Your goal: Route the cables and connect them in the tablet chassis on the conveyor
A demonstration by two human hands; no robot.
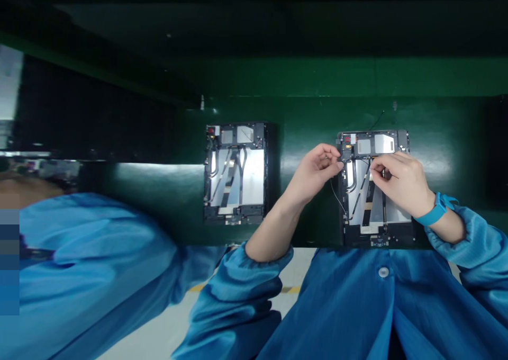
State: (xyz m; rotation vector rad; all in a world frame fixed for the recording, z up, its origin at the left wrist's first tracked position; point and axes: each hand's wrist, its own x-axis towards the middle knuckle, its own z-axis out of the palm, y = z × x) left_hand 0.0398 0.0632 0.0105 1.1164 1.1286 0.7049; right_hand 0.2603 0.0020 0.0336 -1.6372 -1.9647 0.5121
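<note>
An opened tablet-like device (359, 190) lies in front of me, its silver plates, black strips and flat ribbon cables exposed. My left hand (319, 167) is at its upper left edge, fingers curled and thumb bent toward them. From under that hand a thin cable (336, 195) loops down to the device's left side. Over the device's middle, my right hand (399, 177) has its thumb and forefinger pinched together. A fine line runs toward these fingertips, seemingly the same cable; the grip itself is partly hidden. A blue band (434, 212) circles the right wrist.
A second opened device (236, 177) of the same kind lies to the left on the green bench (301, 122). At far left a co-worker's blue sleeve (99, 259) reaches along the bench edge. A dark panel (91, 106) stands behind it.
</note>
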